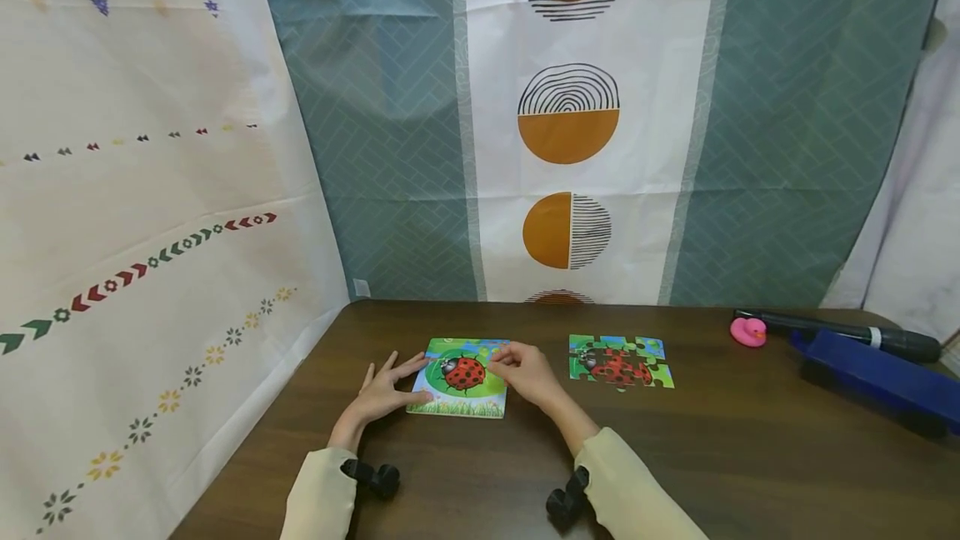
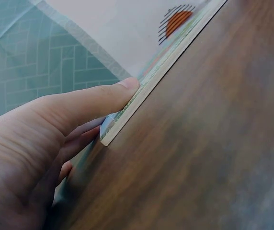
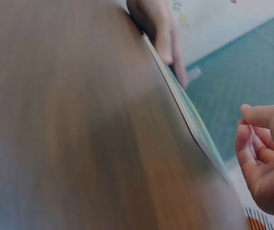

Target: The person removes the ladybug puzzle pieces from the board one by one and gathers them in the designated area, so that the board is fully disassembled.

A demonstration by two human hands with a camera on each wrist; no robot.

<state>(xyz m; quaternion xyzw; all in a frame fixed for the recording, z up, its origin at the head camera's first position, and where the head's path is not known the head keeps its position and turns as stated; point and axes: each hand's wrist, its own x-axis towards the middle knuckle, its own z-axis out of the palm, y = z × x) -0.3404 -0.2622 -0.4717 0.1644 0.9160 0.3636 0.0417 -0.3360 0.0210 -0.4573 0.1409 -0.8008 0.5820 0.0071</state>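
A puzzle board [image 1: 457,402] with a red ladybug picture lies flat on the brown table, its pale edge showing in the left wrist view. My left hand [image 1: 381,397] touches its left side with fingers spread and long. The left thumb [image 2: 122,91] presses the top near the edge. Over the board's right side, my right hand [image 1: 527,371] has curled fingers, with thumb and forefinger tips close together. In the right wrist view, this hand [image 3: 266,153] shows nothing between the tips. To the right lies a ladybug jigsaw [image 1: 618,363] of several pieces with gaps.
A pink rubber duck [image 1: 747,332] sits at the back right. Beside it are a black rod-like thing [image 1: 832,327] and a long blue object [image 1: 885,377]. Patterned cloth [image 1: 390,123] hangs behind the table, and a white cloth [image 1: 150,232] stands along the left.
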